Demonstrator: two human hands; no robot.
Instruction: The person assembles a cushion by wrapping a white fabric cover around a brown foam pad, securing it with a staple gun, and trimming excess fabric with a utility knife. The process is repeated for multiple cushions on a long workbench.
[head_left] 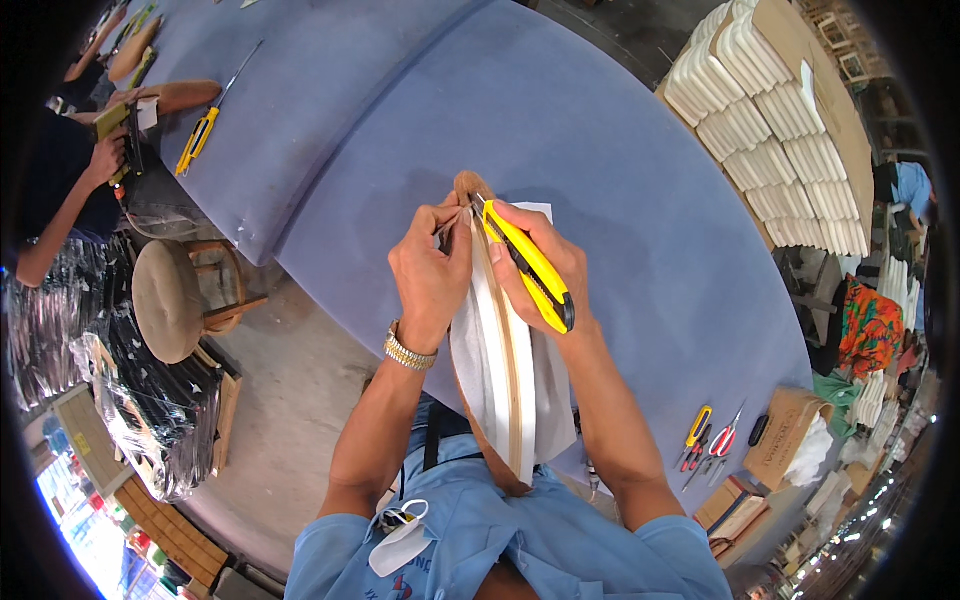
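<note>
Fingers of the right hand are wrapped around a yellow cutter, which lies slantwise over the curved board, its blade end at the board's far tip. The left hand has its thumb and forefinger pinched together on the left edge of the curved board, close to that blade end; exactly which bit lies between them is too small to tell. A metal watch circles the left wrist, to the left of the curved board.

The board itself stands edge-up between the two forearms, with pale layers along its sides, a brown strip down its middle, and its near end against the blue shirt. Beyond it and to both sides spreads the blue-covered desk. To the right of the curved board, on the desk, lie a small yellow-handled tool and red-handled scissors, with a cardboard box farther right. A stack of white pads rises well beyond the board's far right. Left of the board, on the floor, is a round stool; past it, a co-worker's hand grips a greenish tool.
</note>
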